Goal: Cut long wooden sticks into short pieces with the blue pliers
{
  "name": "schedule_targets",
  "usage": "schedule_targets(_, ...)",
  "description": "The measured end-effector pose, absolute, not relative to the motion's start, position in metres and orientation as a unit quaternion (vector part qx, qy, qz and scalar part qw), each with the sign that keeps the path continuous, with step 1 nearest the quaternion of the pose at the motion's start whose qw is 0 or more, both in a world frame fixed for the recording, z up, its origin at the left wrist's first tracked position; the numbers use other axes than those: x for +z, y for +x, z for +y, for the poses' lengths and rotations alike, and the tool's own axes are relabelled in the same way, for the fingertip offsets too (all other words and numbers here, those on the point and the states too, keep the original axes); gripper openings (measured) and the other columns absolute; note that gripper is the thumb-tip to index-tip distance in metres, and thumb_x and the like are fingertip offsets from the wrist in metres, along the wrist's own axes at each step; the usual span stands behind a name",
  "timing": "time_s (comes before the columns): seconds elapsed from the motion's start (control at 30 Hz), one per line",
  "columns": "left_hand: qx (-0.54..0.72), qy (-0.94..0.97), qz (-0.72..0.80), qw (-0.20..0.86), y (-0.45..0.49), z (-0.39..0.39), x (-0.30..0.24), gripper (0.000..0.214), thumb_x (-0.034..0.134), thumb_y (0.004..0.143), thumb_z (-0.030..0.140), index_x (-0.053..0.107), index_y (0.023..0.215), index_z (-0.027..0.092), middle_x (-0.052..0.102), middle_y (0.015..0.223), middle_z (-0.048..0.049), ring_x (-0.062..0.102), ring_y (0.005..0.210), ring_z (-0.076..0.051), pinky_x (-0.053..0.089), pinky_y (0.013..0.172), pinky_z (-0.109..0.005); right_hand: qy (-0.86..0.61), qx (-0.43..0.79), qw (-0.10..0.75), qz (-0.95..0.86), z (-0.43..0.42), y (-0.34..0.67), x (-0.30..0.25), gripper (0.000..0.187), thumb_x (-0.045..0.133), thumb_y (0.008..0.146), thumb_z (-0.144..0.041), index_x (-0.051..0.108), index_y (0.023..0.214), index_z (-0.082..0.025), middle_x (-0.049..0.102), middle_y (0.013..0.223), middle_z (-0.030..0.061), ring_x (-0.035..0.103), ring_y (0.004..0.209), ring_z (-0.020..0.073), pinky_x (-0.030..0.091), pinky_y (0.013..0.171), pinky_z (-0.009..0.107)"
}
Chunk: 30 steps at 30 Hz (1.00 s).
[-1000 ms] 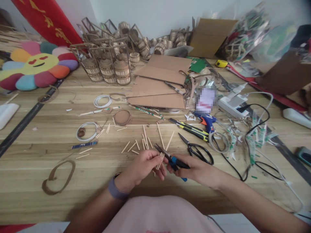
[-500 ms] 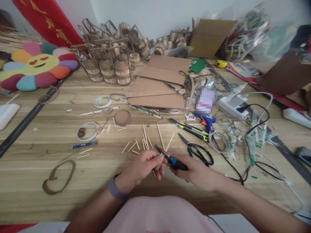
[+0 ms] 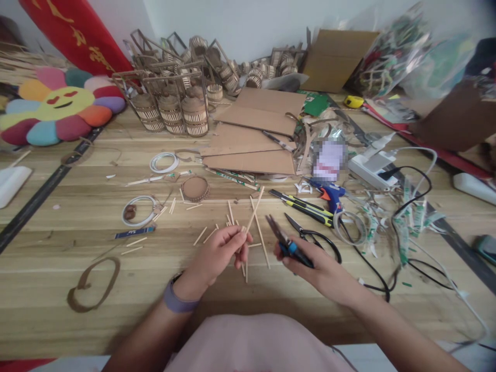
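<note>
Thin wooden sticks (image 3: 256,207) are pinched in my left hand (image 3: 228,247), the longest slanting up to the right past the fingertips. My right hand (image 3: 310,263) is wrapped round the blue-and-black handles of a pair of pliers-like cutters (image 3: 289,244), whose jaws point up and left, apart from the sticks. Around and below my left hand, several cut stick pieces (image 3: 200,236) lie on the wooden table (image 3: 155,281). A longer stick (image 3: 261,237) rests on the table between my hands.
Black-handled scissors (image 3: 320,243), yellow-and-black utility knives (image 3: 306,206) and a blue glue gun (image 3: 329,191) lie near my right hand. Cardboard sheets (image 3: 251,150), a round woven base (image 3: 195,188) and small stick baskets (image 3: 170,113) are farther back. Black cables (image 3: 393,248) run at the right.
The cutters in my right hand have moved right, away from the sticks. My left hand has shifted slightly left and up, and its long stick now tilts up right.
</note>
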<state>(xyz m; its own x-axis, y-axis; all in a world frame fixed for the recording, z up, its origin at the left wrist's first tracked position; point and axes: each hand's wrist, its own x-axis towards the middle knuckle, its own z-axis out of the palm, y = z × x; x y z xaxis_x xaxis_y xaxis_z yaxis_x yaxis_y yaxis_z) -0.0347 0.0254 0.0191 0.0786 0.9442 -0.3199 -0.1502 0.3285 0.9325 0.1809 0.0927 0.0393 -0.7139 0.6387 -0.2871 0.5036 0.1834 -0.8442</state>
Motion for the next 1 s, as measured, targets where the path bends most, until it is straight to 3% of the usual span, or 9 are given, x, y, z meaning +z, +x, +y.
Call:
schedule_targets(0.07,0.392,0.42,0.558,0.599,-0.035,0.025,0.019,0.032,0.045,0.089,0.046,0.056,0.08,0.017,0.05,0.054,0.0049,0.043,0.046,-0.009,0.033,0.047,-0.02,-0.383,0.399,0.135,-0.822,0.093,0.179,0.037,0.016,0.048,0.09,-0.03,0.051,0.103,-0.021,0.061,0.105,0.0104,0.057,0.097,0.0244,0.044,0.086,0.038)
schedule_targets(0.13,0.337,0.477,0.579,0.569,-0.032,0.025,0.019,0.034,0.04,0.091,0.045,0.056,0.079,0.018,0.049,0.054,0.0049,0.043,0.048,-0.01,0.033,0.05,-0.021,-0.351,0.305,0.194,-0.864,0.094,0.174,0.033,0.017,0.048,0.09,-0.027,0.048,0.107,-0.021,0.051,0.13,0.0157,0.048,0.12,0.0279,0.039,0.095,0.042)
schedule_targets(0.2,0.288,0.538,0.592,0.527,-0.029,0.024,0.021,0.035,0.038,0.093,0.043,0.056,0.077,0.018,0.05,0.056,0.0039,0.046,0.052,-0.012,0.034,0.054,-0.022,-0.316,0.262,0.213,-0.887,0.096,0.167,0.028,0.018,0.048,0.091,-0.025,0.046,0.108,-0.021,0.041,0.142,0.0176,0.041,0.128,0.0287,0.039,0.098,0.043)
schedule_targets(0.27,0.256,0.583,0.606,0.476,-0.026,0.023,0.023,0.034,0.037,0.094,0.04,0.056,0.074,0.019,0.053,0.058,0.0022,0.05,0.056,-0.014,0.033,0.057,-0.023,-0.313,0.245,0.201,-0.895,0.098,0.159,0.023,0.018,0.049,0.091,-0.026,0.047,0.109,-0.02,0.051,0.131,0.018,0.05,0.119,0.0292,0.043,0.091,0.042)
schedule_targets(0.33,0.236,0.608,0.625,0.428,-0.024,0.023,0.022,0.033,0.037,0.094,0.036,0.054,0.071,0.02,0.056,0.06,0.0003,0.053,0.058,-0.016,0.032,0.057,-0.024,-0.332,0.222,0.177,-0.899,0.099,0.154,0.019,0.02,0.049,0.091,-0.028,0.05,0.109,-0.019,0.062,0.108,0.0157,0.059,0.101,0.0299,0.046,0.083,0.041)
schedule_targets(0.4,0.224,0.623,0.643,0.385,-0.022,0.022,0.018,0.031,0.038,0.094,0.033,0.054,0.07,0.02,0.059,0.062,-0.0019,0.056,0.059,-0.018,0.03,0.056,-0.025,-0.355,0.191,0.154,-0.902,0.099,0.151,0.016,0.021,0.049,0.091,-0.03,0.052,0.106,-0.016,0.063,0.094,0.0139,0.061,0.089,0.0302,0.046,0.077,0.04)
schedule_targets(0.67,0.079,0.675,0.694,0.237,-0.013,0.019,0.014,0.031,0.033,0.095,0.027,0.061,0.086,0.018,0.07,0.076,-0.0096,0.066,0.067,-0.023,0.036,0.057,-0.028,-0.425,0.113,0.108,-0.891,0.089,0.142,0.008,0.01,0.052,0.087,-0.026,0.053,0.093,-0.017,0.064,0.083,0.0094,0.06,0.077,0.0267,0.042,0.068,0.033)
schedule_targets(1.0,0.073,0.659,0.712,0.231,-0.011,0.02,0.012,0.033,0.03,0.095,0.024,0.061,0.088,0.017,0.07,0.078,-0.0111,0.066,0.069,-0.024,0.038,0.057,-0.029,-0.461,0.093,0.094,-0.877,0.085,0.129,0.01,0.013,0.053,0.085,-0.023,0.055,0.096,-0.016,0.066,0.085,0.011,0.06,0.08,0.0285,0.041,0.069,0.034)
